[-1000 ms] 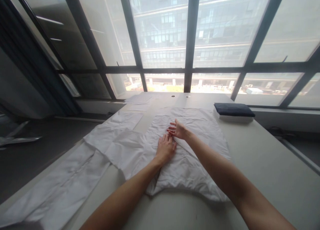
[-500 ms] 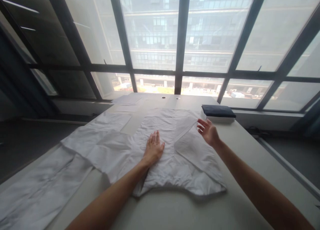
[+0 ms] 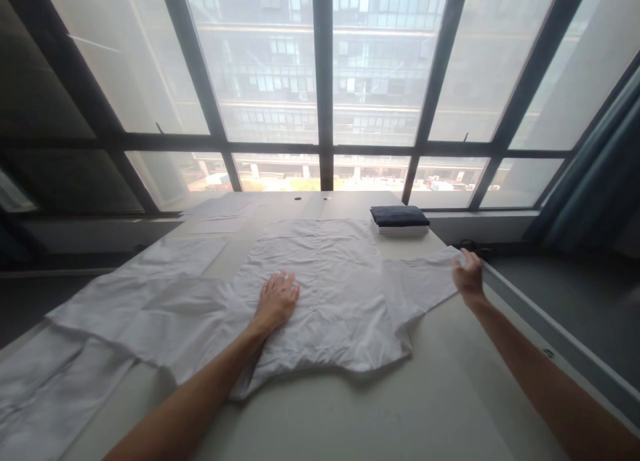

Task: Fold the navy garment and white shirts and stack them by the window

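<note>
A white shirt [image 3: 340,301] lies spread on the pale table, its body wrinkled around a gathered line down the middle. My left hand [image 3: 277,299] rests flat on the left part of its body, fingers stretched out. At the table's right side, my right hand [image 3: 469,274] is closed on the cuff end of the shirt's right-hand sleeve [image 3: 423,281], which stretches out sideways from the body. The fingertips are partly hidden. Toward the left, the other sleeve area overlaps more white cloth [image 3: 150,314], and I cannot tell where one ends.
A folded dark cloth [image 3: 399,215] tops a stack of white folded pieces [image 3: 404,231] at the table's back right. Flat white sheets [image 3: 217,211] lie at the back left. The table [image 3: 350,417] ends before tall windows [image 3: 375,74]; its right edge is near my right hand.
My right hand has drawn the sleeve outward to the right, unfolding it from across the shirt's body. The left hand stays flat on the shirt. The view has turned slightly right.
</note>
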`<state>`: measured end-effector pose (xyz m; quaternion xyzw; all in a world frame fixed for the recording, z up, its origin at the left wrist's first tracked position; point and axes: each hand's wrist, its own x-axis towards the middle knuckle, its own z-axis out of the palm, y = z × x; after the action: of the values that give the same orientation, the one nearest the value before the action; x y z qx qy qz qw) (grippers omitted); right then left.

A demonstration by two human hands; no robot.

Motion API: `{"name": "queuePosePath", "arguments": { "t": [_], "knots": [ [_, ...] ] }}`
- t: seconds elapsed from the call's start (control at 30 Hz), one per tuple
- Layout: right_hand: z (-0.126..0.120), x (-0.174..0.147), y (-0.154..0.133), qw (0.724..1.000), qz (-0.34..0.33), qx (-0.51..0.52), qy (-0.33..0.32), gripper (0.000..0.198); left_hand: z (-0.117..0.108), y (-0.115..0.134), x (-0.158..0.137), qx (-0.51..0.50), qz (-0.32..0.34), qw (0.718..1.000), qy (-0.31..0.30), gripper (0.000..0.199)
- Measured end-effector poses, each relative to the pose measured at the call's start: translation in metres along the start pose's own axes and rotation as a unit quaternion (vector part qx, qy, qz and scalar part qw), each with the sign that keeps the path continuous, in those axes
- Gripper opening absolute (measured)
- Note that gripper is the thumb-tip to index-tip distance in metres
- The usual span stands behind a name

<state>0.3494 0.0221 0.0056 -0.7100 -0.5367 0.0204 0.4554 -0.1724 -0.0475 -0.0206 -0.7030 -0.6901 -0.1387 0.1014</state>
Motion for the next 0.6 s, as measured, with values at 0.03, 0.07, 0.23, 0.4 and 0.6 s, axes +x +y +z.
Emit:
{"name": "queuePosePath", "arguments": {
  "t": [0.03, 0.07, 0.23, 0.4, 0.6],
  "knots": [
    [0.011, -0.012, -0.009, 0.999, -0.019, -0.019, -0.029, 0.06, 0.0, 0.0, 0.0, 0.002, 0.002, 1.0, 0.001, 0.05],
    [0.022, -0.025, -0.019, 0.996, -0.044, -0.036, -0.071, 0.06, -0.001, 0.0, 0.0, 0.005, 0.003, 1.0, 0.001, 0.05],
    [0.056, -0.064, -0.041, 0.954, -0.101, -0.156, -0.235, 0.064, -0.002, 0.0, 0.001, 0.011, 0.001, 1.0, -0.01, 0.052],
    [0.038, -0.039, 0.009, 0.928, -0.1, -0.242, -0.265, 0.061, 0.0, 0.0, 0.0, 0.005, -0.004, 1.0, -0.01, 0.051],
    [0.012, -0.006, 0.047, 0.916, -0.11, -0.263, -0.281, 0.06, 0.003, 0.002, -0.001, -0.009, -0.015, 1.0, -0.016, 0.052]
  ]
}}
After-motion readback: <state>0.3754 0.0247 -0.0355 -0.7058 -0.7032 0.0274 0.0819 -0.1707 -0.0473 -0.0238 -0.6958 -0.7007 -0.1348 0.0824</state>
